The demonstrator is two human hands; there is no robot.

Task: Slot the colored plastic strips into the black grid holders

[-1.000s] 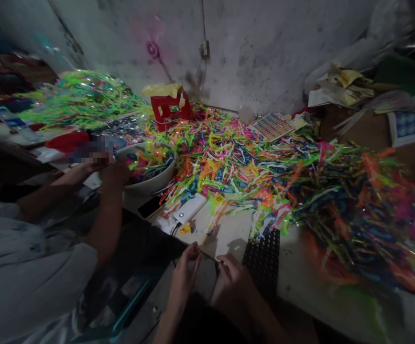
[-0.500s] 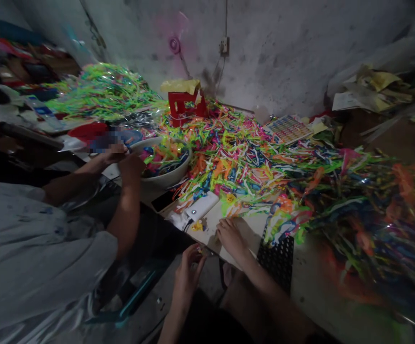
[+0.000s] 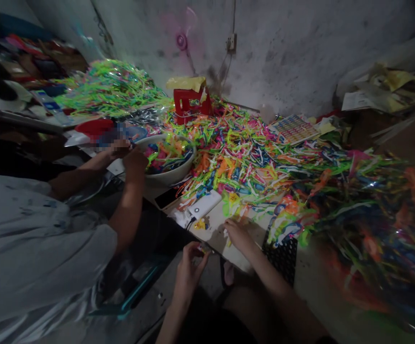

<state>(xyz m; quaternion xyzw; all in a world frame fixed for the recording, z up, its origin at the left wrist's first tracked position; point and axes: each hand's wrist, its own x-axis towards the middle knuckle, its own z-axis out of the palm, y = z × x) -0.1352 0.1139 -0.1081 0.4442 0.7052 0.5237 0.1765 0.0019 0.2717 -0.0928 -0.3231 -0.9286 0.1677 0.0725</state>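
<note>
My left hand (image 3: 190, 265) is low in front of the table edge, thumb and fingers pinched on a small yellow-and-dark piece (image 3: 202, 249) too small to name. Over the light tabletop (image 3: 212, 234) my right hand (image 3: 236, 235) reaches out with its fingers bent down. Something small, white and yellow, shows at its fingertips; whether it is gripped is hard to make out. Left of that hand lies a small yellow figure (image 3: 201, 223), with a white power bank (image 3: 205, 204) and its cable just behind. Another yellow piece (image 3: 233, 197) rests on green plastic farther back.
A large heap of bright plastic strips (image 3: 250, 153) covers the table. A co-worker's arms (image 3: 128, 191) work at the left beside a white bowl (image 3: 182, 172) of plastic pieces. A red stool (image 3: 189, 107), dark phone (image 3: 166, 198) and black perforated mat (image 3: 282, 255) are around.
My right hand has lifted slightly and shifted, fingers now more bent, with a small white-and-yellow thing showing under it. My left hand keeps its pinch. The view has turned slightly left.
</note>
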